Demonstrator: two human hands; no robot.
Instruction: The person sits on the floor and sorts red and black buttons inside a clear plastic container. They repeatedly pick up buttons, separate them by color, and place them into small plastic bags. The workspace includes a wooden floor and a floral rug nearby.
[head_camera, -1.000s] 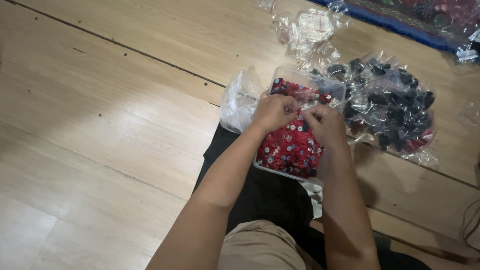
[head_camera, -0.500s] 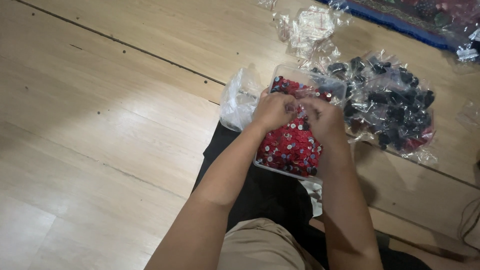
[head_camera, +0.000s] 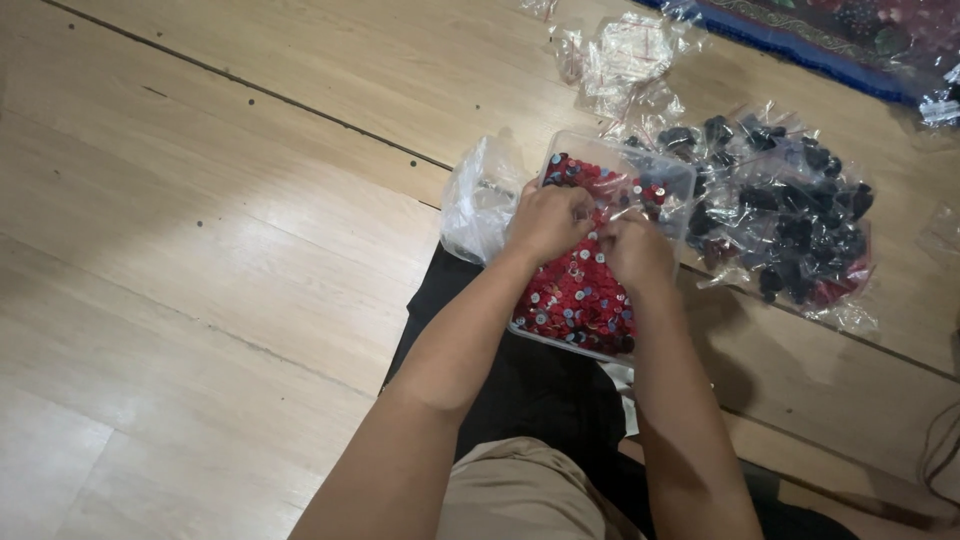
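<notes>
Both hands meet over a clear plastic box (head_camera: 672, 182) of small red pieces. The left hand (head_camera: 548, 220) is curled, fingers bent in and thumb tucked toward the other hand; the right hand (head_camera: 636, 250) is curled the same way, and the fingertips of the two pinch together on a bit of thin clear plastic (head_camera: 622, 213) held between them — what it wraps is too small to tell. The red pieces (head_camera: 580, 295) (round, button-like, some with pale centres) fill the box beneath the knuckles. The box rests partly on a black cloth (head_camera: 540, 385) and partly on the wooden floor (head_camera: 220, 210). Just left of it lies a crumpled clear bag (head_camera: 478, 195); to its right, a clear bag of dark pieces (head_camera: 790, 215) — touching the box's far corner, as far as can be seen
</notes>
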